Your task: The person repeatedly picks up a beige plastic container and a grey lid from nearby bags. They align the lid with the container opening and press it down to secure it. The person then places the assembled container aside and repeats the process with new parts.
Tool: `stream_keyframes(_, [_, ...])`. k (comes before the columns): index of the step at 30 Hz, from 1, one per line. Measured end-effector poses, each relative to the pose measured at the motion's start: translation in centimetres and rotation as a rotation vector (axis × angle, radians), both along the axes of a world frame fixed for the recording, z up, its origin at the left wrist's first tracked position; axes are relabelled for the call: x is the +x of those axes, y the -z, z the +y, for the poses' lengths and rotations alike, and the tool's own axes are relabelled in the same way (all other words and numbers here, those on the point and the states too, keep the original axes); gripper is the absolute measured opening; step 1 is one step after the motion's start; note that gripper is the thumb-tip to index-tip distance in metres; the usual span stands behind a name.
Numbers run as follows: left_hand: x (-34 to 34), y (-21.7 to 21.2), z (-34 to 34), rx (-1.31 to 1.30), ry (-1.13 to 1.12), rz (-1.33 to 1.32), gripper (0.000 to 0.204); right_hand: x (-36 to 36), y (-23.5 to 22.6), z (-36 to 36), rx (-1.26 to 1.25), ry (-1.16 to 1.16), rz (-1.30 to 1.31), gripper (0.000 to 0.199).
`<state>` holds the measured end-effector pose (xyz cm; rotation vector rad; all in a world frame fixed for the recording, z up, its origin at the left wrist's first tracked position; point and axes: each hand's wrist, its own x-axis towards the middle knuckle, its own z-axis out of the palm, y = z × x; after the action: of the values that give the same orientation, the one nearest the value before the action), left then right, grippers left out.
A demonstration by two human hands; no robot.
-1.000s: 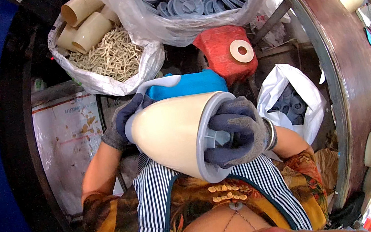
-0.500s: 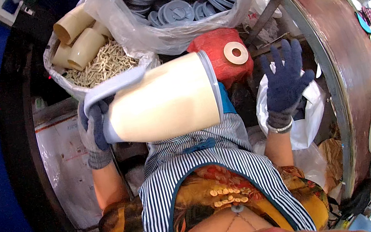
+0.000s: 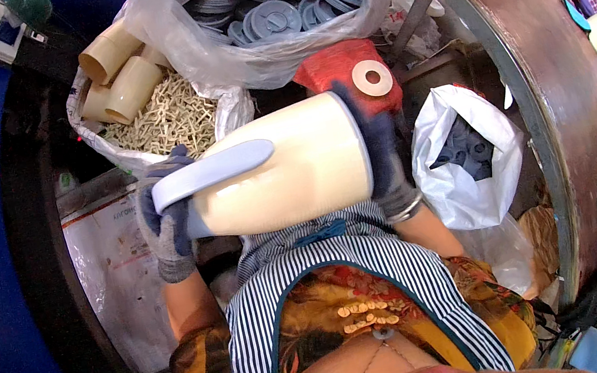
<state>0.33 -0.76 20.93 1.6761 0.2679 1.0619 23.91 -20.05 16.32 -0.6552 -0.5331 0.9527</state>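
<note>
At frame centre, both gloved hands clasped the cream jug (image 3: 287, 168) sideways: left hand (image 3: 166, 226) fingers curled at its base, right hand (image 3: 380, 148) fingers spread over its mouth. A loosened hold could have dropped it.

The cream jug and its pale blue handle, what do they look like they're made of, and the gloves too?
Cream jug: probably moulded plastic, smooth with a soft sheen and even colour. Pale blue handle: likely plastic too, glossy with rounded edges. Gloves on the left hand and right hand: knitted fabric, matte grey-blue, ribbed at the cuffs.
</note>
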Motion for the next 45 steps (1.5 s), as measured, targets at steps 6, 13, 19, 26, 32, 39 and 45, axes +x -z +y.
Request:
stream_keyframes(6, [-2.1, 3.9, 1.3, -0.511, -0.185, 0.154, 0.052, 0.6, -3.1, -0.5, 0.092, 0.236, -0.947, 0.084])
stream_keyframes(13, [-0.2, -5.3, -1.9, 0.808, -0.018, 0.358, 0.029, -1.0, 8.1, -3.3, -0.231, 0.149, -1.380, 0.050])
stream_keyframes(19, [3.4, -9.2, -1.5, 1.080, 0.041, 0.633, 0.038, 1.5, 1.5, -3.7, -0.314, 0.358, -0.581, 0.057])
stream_keyframes(26, [10.4, -11.1, -3.0, 0.980, 0.061, 0.155, 0.070, 3.2, -7.6, -13.6, -0.442, 0.871, -1.183, 0.040])
stream_keyframes(32, [8.1, -2.8, -4.2, 0.157, 0.109, 0.281, 0.039, 11.7, -18.3, -24.8, -0.637, 1.787, -1.383, 0.034])
stream_keyframes(39, [9.1, 1.0, -7.1, 0.480, 0.327, 0.399, 0.039, 20.3, -16.2, -29.5, -0.900, 1.784, -1.458, 0.055])
stream_keyframes(45, [7.3, 3.6, -7.9, 0.309, 0.261, 0.577, 0.034, 3.6, -3.5, -29.9, -1.176, 0.240, -0.882, 0.034])
